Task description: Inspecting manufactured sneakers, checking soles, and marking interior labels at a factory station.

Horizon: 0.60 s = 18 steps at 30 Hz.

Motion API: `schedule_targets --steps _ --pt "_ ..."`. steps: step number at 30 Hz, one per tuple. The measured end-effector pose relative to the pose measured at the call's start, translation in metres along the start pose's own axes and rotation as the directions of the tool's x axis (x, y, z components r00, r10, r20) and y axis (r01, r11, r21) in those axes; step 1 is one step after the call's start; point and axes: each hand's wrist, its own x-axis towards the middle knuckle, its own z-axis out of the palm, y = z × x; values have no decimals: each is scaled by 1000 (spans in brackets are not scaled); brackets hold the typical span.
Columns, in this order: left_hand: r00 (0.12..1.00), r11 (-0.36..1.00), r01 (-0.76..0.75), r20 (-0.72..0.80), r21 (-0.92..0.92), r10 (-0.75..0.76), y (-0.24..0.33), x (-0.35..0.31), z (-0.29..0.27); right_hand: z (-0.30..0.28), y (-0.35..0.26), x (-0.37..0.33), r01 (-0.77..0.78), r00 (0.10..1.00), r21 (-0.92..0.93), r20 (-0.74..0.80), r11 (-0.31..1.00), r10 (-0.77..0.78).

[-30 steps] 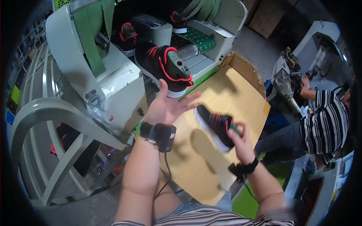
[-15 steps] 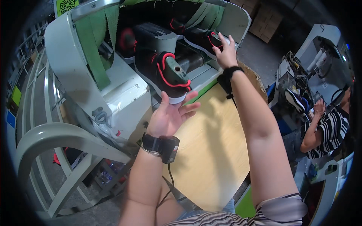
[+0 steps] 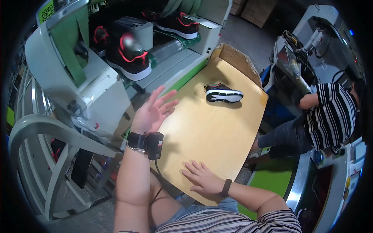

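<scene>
My left hand (image 3: 151, 112) is raised palm up over the left part of a tan board (image 3: 186, 136), fingers apart and holding nothing. A black strap with a small box and cable is round that wrist. Low over the near end of the board, or on it, my right hand (image 3: 204, 178) spreads its fingers, also holding nothing. A dark sneaker (image 3: 224, 95) with a white-and-black sole lies on its side farther up the board. Black sneakers with red collars, one nearer (image 3: 136, 69) and one farther right (image 3: 178, 28), sit in the machine (image 3: 112, 91) ahead.
Green cloth strips (image 3: 70, 50) hang at the machine's opening. A curved grey metal rail (image 3: 58, 130) stands at my left. Torn cardboard (image 3: 241, 64) edges the board's far side. A person in a striped top (image 3: 330, 112) is at the right beside another machine (image 3: 301, 58).
My right hand has drawn back from the far sneaker to the board's near end. My left hand has moved away from the nearer sneaker. The sneaker on the board now shows. The view has shifted.
</scene>
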Motion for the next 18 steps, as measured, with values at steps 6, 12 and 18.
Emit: schedule_targets --steps 6,12,18 --pt "971 987 117 -222 112 -90 -18 10 -24 -43 44 53 -31 967 146 -246 989 67" --pt "975 972 110 -214 206 -65 -16 17 -16 -127 144 130 -409 672 -119 -710 905 211" --pt "970 976 100 -236 194 -53 -13 10 -24 -73 166 116 -679 496 43 -709 733 501"
